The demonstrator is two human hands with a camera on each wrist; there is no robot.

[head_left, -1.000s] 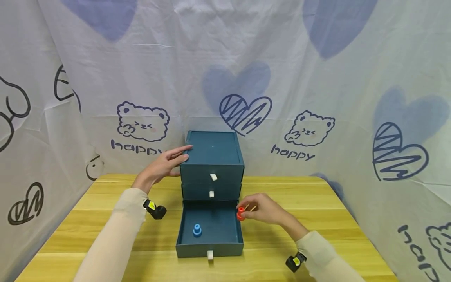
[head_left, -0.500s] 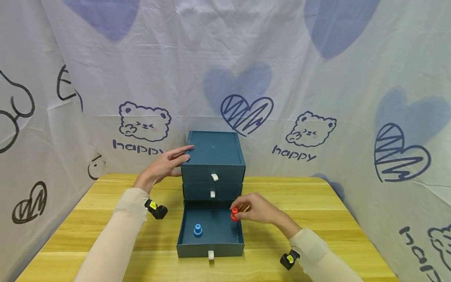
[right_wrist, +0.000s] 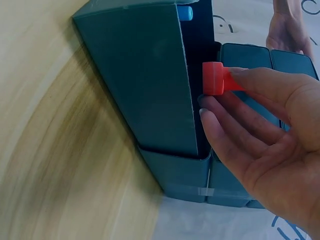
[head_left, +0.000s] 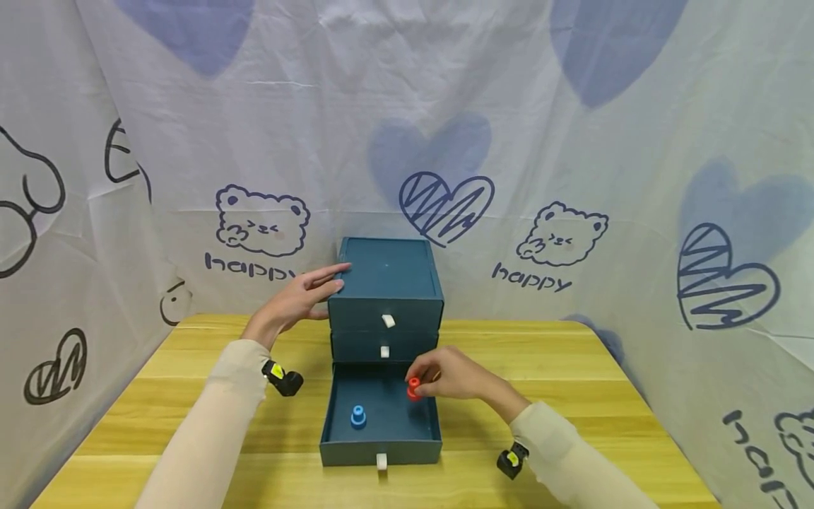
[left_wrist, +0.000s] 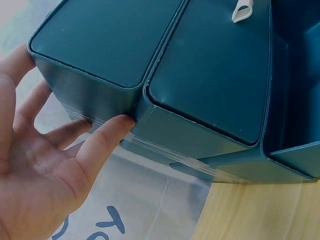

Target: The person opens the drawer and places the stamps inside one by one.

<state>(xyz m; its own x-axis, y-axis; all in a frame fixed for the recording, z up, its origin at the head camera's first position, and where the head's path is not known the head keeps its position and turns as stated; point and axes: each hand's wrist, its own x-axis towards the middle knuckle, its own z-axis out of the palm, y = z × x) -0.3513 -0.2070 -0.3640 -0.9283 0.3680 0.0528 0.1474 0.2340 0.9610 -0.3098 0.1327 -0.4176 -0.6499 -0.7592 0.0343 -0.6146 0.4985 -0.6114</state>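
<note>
- While the head view looks down on the wooden table (head_left: pixel 191 396), the right hand (head_left: pixel 454 375) pinches a small red piece (head_left: pixel 414 388) at its fingertips, just over the right side of the pulled-out bottom drawer (head_left: pixel 380 417); a blue piece (head_left: pixel 358 416) stands upright on the drawer floor to the near left, well apart from it. The left hand (head_left: pixel 299 300) lies with straight fingers against the left top edge of the teal drawer box (head_left: pixel 386 283).
- From the left wrist, the flat left hand (left_wrist: pixel 45 165) touches the box's corner (left_wrist: pixel 135 107) with a fingertip, gripping nothing.
- From the right wrist, the red piece (right_wrist: pixel 216 78) juts leftward from the fingertips (right_wrist: pixel 240 75), its long axis lying sideways, just above the drawer's side wall (right_wrist: pixel 145 75), with open room inside the drawer beyond it.
</note>
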